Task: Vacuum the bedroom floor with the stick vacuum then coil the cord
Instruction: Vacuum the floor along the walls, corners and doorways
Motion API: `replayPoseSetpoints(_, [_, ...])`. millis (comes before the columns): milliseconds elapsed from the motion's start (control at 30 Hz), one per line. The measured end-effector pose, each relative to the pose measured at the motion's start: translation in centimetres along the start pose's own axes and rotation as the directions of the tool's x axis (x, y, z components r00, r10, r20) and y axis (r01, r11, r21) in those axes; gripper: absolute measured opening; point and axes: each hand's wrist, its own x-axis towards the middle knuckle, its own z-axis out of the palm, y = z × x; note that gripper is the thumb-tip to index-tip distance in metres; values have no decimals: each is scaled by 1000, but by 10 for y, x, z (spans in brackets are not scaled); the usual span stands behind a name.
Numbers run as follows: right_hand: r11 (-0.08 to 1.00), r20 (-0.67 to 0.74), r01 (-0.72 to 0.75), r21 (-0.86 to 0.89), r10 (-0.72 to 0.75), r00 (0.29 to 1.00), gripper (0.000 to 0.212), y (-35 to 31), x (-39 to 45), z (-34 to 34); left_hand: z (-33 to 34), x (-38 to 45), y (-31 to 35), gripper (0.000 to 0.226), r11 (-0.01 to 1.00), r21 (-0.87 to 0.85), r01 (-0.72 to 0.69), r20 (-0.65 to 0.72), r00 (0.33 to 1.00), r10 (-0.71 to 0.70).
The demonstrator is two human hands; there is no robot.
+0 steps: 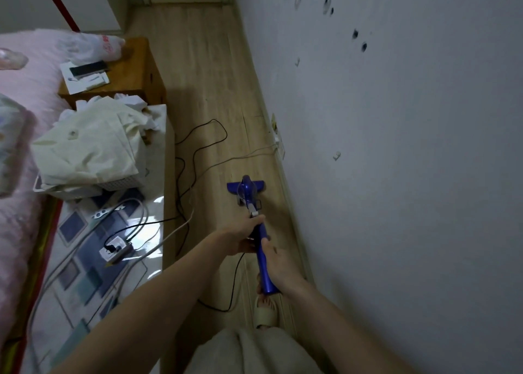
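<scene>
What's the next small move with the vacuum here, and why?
Probably push the stick vacuum straight ahead along the wall. Both the left hand and the right hand grip the handle, its head sits flat on the wood floor, and bare floor lies ahead. The black cord loops to the left, so keep right.

Both hands grip blue stick vacuum (261,249): left hand (243,239) higher on handle, right hand (278,266) near its end. Vacuum head on wood floor (203,70) beside right wall (396,147). Black cord (206,140) loops across floor, left of vacuum. Power strip (114,249) on patterned mat, near left.
</scene>
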Motion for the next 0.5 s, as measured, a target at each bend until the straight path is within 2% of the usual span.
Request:
replayPoseSetpoints(133, [999, 23, -41, -10, 41, 999, 38, -31, 30, -18, -1, 23, 34, 18, 1000, -5, -10, -18, 1000, 10])
replayPoseSetpoints(267, [998, 5, -52, -44, 52, 999, 44, -56, 56, -32, 3, 46, 61, 19, 998, -50, -48, -46, 998, 45])
replayPoseSetpoints(367, [996, -9, -83, -39, 83, 997, 51, -67, 69, -45, 8, 60, 73, 28, 996, -60, -60, -65, 996, 56])
replayPoseSetpoints(500, [997, -33, -61, -51, 59, 998, 54, -67, 72, -52, 15, 64, 78, 23, 997, -58, -58, -42, 998, 55])
